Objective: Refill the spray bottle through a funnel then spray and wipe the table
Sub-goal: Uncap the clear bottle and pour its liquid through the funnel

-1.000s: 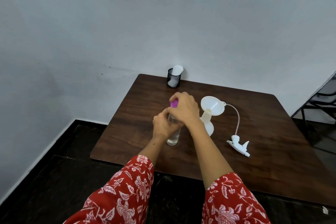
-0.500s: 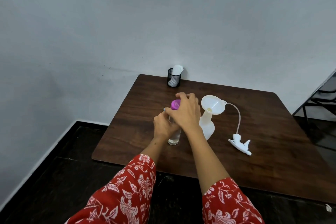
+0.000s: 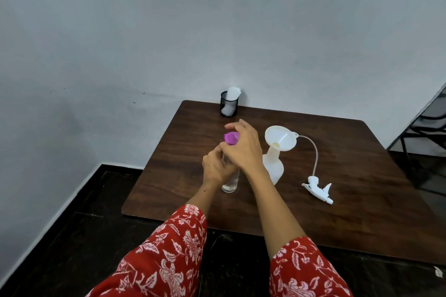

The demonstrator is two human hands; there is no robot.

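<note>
A clear water bottle (image 3: 230, 182) stands on the brown table (image 3: 337, 200), and my left hand (image 3: 214, 167) grips its body. My right hand (image 3: 242, 149) pinches the bottle's purple cap (image 3: 230, 138) at the top. To the right stands the white spray bottle (image 3: 274, 166) with a white funnel (image 3: 280, 138) in its neck. Its spray head (image 3: 317, 188) lies on the table further right, joined to a thin curved tube (image 3: 315, 152).
A black mesh cup (image 3: 228, 105) holding white cloth or paper stands at the table's back edge by the wall. A dark metal frame (image 3: 424, 128) is at the far right. The floor is dark.
My right hand has turned on the purple cap, which now shows more to the left of my fingers. The left hand keeps its grip on the clear bottle.
</note>
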